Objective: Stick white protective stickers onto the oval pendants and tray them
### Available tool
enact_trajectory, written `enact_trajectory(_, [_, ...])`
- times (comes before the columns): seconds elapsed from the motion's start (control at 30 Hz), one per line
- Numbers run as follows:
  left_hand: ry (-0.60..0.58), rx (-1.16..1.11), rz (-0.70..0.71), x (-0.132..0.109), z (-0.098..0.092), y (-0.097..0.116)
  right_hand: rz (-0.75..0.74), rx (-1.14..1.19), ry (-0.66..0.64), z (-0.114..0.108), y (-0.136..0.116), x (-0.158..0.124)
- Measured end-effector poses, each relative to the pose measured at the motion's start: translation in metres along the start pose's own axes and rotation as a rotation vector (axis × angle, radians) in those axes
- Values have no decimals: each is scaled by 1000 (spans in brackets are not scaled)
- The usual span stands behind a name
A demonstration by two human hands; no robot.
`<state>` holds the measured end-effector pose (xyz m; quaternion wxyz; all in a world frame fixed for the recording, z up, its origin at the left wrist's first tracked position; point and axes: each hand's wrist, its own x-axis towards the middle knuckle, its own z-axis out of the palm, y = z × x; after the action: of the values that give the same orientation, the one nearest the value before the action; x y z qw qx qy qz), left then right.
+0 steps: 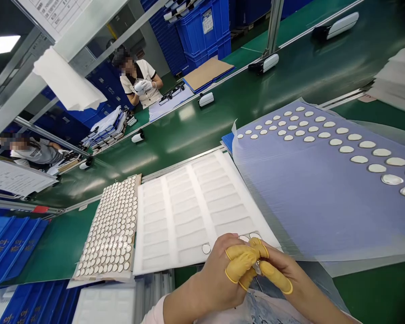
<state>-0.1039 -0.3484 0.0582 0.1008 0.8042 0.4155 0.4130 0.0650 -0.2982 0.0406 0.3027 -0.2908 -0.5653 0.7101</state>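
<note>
My left hand (pixel 220 266) and my right hand (pixel 276 259) meet low in the middle of the head view, over the near edge of the white foam tray (pixel 175 217). Yellow finger cots cover several fingertips. The fingers of both hands are closed together around a small shiny piece (pixel 257 268), mostly hidden, whose kind I cannot make out. Beside my left hand a round white disc (pixel 206 248) lies on the tray. Just beyond my fingers two more discs (pixel 255 235) show in part. The tray has rows of shallow compartments.
Rows of round white discs with metallic rims lie on a blue-violet sheet (pixel 283 180) at right. A board packed with discs (pixel 113 225) stands left of the tray. Behind runs a green conveyor (pixel 175 135) carrying white-and-black devices (pixel 206 99). Two people sit across it. Blue bins (pixel 10 247) stand at left.
</note>
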Motion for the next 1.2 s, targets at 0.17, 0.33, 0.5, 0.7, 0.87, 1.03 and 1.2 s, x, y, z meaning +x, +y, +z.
enact_trajectory(0.17, [21,-236,-502,-7,-4,7,-102,-129,122,-5,6,-5])
enact_trajectory(0.33, [11,-939,-1003,-1,-6,10,-242,-337,118,-6,-1,-8])
enact_trajectory(0.5, [-8,-956,-1047,3,-10,10,-348,-473,54,-3,-9,-8])
enact_trajectory(0.7, [-70,-965,-1048,2,-17,8,-453,-529,40,-5,-17,-5])
enact_trajectory(0.87, [-90,-980,-1087,-1,-17,6,-484,-568,86,-5,-13,-2])
enact_trajectory(1.03, [-7,-1061,-1055,-3,-17,5,-410,-480,82,-6,-9,-2])
enact_trajectory(1.2, [160,-1282,-1070,-3,-21,4,-295,-199,157,-9,4,-9])
